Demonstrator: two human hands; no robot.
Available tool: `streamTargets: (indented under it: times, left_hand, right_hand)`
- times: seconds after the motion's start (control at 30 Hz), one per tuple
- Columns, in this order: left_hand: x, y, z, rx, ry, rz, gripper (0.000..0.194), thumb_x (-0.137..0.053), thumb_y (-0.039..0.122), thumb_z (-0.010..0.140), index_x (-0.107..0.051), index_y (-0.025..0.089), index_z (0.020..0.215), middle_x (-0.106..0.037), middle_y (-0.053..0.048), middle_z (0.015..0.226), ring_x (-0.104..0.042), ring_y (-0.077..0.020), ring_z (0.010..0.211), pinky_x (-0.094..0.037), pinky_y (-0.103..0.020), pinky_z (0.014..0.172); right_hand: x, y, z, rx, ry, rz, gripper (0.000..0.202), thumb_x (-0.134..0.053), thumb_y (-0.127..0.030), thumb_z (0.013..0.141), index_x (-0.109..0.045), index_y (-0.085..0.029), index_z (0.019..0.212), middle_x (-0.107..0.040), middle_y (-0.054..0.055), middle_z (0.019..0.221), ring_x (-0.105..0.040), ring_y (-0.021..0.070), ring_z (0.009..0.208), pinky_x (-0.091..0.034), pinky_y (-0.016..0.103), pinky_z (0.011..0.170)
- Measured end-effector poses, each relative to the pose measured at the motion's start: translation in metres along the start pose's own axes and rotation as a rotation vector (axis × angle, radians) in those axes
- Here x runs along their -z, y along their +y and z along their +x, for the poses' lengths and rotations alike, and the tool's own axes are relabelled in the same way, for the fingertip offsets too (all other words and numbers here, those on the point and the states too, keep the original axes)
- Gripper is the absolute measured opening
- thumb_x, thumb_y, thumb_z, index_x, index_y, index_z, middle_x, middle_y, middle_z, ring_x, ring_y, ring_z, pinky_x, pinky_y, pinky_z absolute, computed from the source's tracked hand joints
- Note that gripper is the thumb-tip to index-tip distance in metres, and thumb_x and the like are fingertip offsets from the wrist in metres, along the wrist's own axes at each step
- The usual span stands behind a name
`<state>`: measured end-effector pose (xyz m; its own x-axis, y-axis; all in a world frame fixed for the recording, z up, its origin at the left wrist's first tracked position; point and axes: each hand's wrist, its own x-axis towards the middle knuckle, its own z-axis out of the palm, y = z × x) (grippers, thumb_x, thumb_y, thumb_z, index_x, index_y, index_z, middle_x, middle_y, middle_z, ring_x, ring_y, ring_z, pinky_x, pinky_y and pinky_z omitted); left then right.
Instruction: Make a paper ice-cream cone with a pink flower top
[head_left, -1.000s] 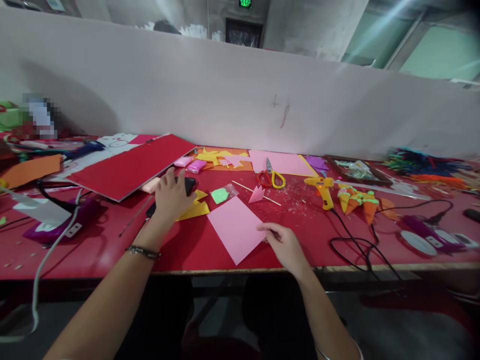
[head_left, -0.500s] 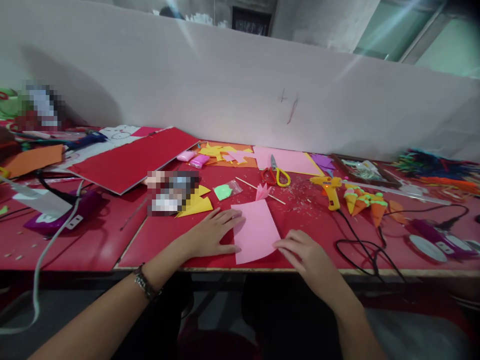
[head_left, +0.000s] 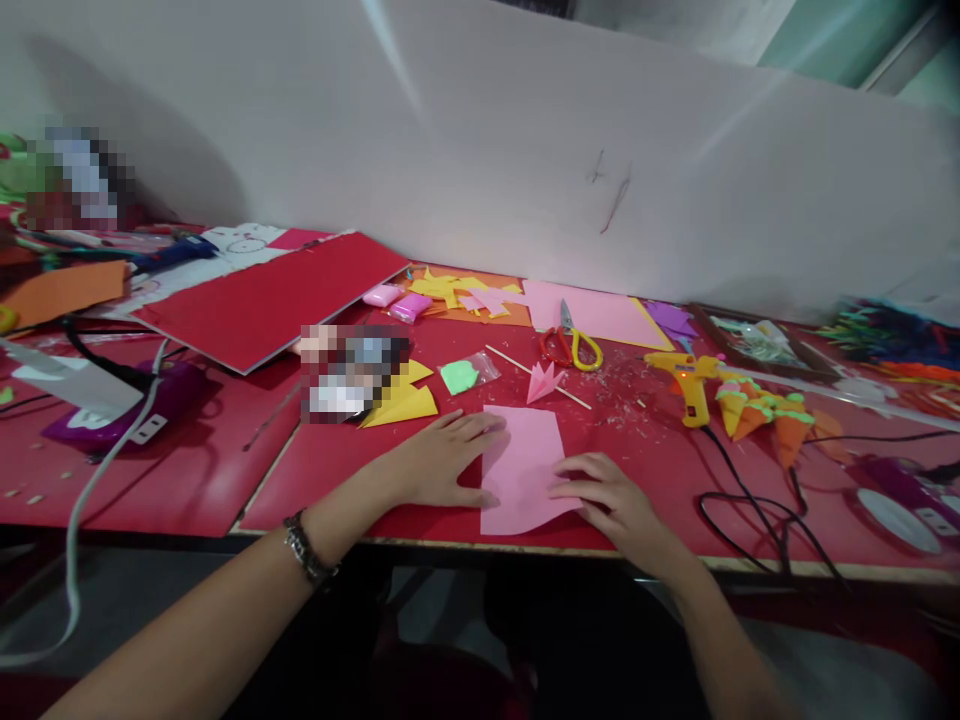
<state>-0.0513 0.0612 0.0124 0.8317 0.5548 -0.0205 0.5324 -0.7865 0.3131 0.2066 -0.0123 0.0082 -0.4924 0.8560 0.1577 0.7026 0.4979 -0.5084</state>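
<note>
A pink paper sheet (head_left: 525, 460) lies near the table's front edge, its lower right corner slightly raised. My left hand (head_left: 442, 460) rests with spread fingers on the sheet's left edge. At the right edge, my right hand (head_left: 611, 495) touches the paper with its fingers bent over the lower right part; whether it pinches the paper is hard to tell. Just behind the sheet sits a small pointed pink paper piece (head_left: 543, 382) by a thin wooden stick (head_left: 504, 360). Scissors (head_left: 571, 345) with red and yellow handles lie farther back.
A yellow glue gun (head_left: 688, 385) and orange cones (head_left: 787, 425) with cables stand right. Yellow paper (head_left: 401, 400), a blurred-out item and green clay (head_left: 459, 376) lie left of centre. A red board (head_left: 262, 310) and purple power strip (head_left: 180, 400) are farther left.
The camera view has shifted, so the table items appear farther right. The pink sheet now lies straighter, and my right hand's fingers reach farther over its right edge.
</note>
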Motion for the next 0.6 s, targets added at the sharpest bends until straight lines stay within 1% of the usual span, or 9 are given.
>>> streamTargets:
  times: [0.13, 0.23, 0.37, 0.6]
  left_hand:
    - [-0.0031, 0.0001, 0.0014, 0.019, 0.017, 0.02, 0.084, -0.033, 0.07, 0.07, -0.017, 0.02, 0.135, -0.02, -0.008, 0.142, -0.017, -0.0227, 0.129, -0.015, -0.036, 0.104]
    - [-0.0033, 0.0007, 0.0013, 0.021, 0.021, 0.027, 0.083, -0.031, 0.07, 0.07, -0.019, 0.02, 0.135, -0.021, -0.008, 0.141, -0.018, -0.0228, 0.129, -0.014, -0.036, 0.104]
    - [-0.0037, 0.0013, 0.0011, 0.028, 0.025, 0.028, 0.082, -0.032, 0.07, 0.07, -0.019, 0.02, 0.135, -0.023, -0.008, 0.141, -0.019, -0.0231, 0.128, -0.014, -0.036, 0.104]
    - [-0.0032, 0.0008, 0.0016, 0.036, -0.009, 0.04, 0.083, -0.031, 0.069, 0.07, -0.017, 0.02, 0.135, -0.019, -0.008, 0.142, -0.017, -0.0232, 0.129, -0.014, -0.037, 0.104]
  right_hand:
    - [0.0052, 0.0021, -0.001, 0.024, -0.036, -0.001, 0.023, -0.042, -0.021, 0.084, -0.063, -0.026, 0.093, -0.054, 0.006, 0.104, -0.045, 0.0174, 0.1, -0.039, 0.034, 0.086]
    - [0.0066, 0.0054, -0.0009, 0.028, -0.044, -0.019, 0.021, -0.044, -0.022, 0.083, -0.063, -0.026, 0.091, -0.052, 0.006, 0.107, -0.043, 0.0179, 0.103, -0.037, 0.036, 0.088]
    - [0.0064, 0.0076, 0.0016, 0.014, -0.045, 0.004, 0.018, -0.046, -0.023, 0.082, -0.063, -0.024, 0.087, -0.052, 0.006, 0.106, -0.044, 0.0173, 0.102, -0.037, 0.036, 0.089]
    - [0.0076, 0.0089, 0.0052, -0.003, -0.031, 0.057, 0.019, -0.045, -0.023, 0.082, -0.063, -0.024, 0.088, -0.053, 0.006, 0.104, -0.046, 0.0168, 0.101, -0.037, 0.035, 0.089]
